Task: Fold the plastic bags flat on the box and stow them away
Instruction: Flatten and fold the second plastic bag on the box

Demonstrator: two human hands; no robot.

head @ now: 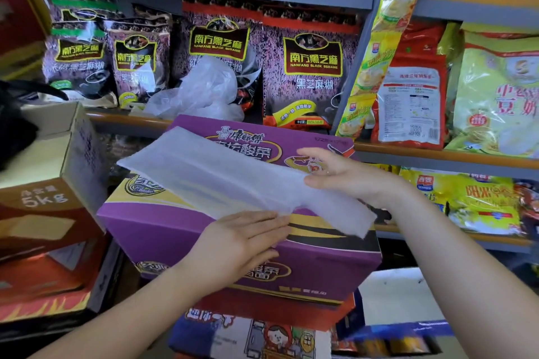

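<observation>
"NANFANG BLACK SESAME" on purple pouches (313,67); "5kg" on brown carton (43,198).

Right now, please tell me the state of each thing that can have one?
plastic bag: spread flat, partly folded, on the box
purple box: closed, bag on top
left hand: fingers straight, pressing the bag's near edge
right hand: holding the bag's right part
crumpled bags: unfolded, on the shelf

Crumpled bags (201,90) block shelf (128,118) behind purple box (163,227).

Both forearms are bare; the right hand (347,175) wears a ring.
</observation>
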